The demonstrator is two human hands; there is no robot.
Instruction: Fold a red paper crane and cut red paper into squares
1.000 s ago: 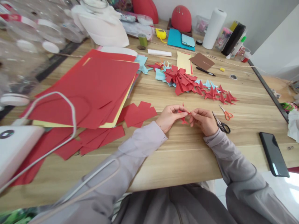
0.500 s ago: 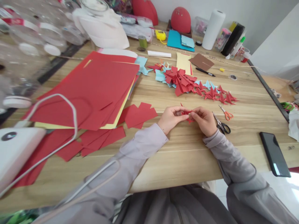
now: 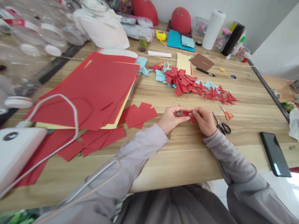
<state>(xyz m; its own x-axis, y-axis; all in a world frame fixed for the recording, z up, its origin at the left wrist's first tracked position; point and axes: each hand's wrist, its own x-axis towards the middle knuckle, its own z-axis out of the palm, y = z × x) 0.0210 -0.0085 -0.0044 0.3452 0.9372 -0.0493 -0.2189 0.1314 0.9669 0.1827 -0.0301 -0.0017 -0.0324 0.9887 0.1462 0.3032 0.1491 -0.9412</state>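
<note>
Our left hand [image 3: 172, 119] and right hand [image 3: 205, 120] both pinch one folded red paper [image 3: 187, 114]; right of it lie orange-handled scissors [image 3: 226, 113], black-handled scissors [image 3: 220, 123] (two pairs) and one phone [image 3: 275, 153].

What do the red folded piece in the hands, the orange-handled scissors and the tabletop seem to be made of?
Red folded piece: probably matt paper, with thin points and no visible shine.
Orange-handled scissors: likely smooth plastic handles, evenly bright in colour, and thin greyish metal blades.
Tabletop: wood or wood-look laminate; grain streaks and soft sheen fit both.
</note>
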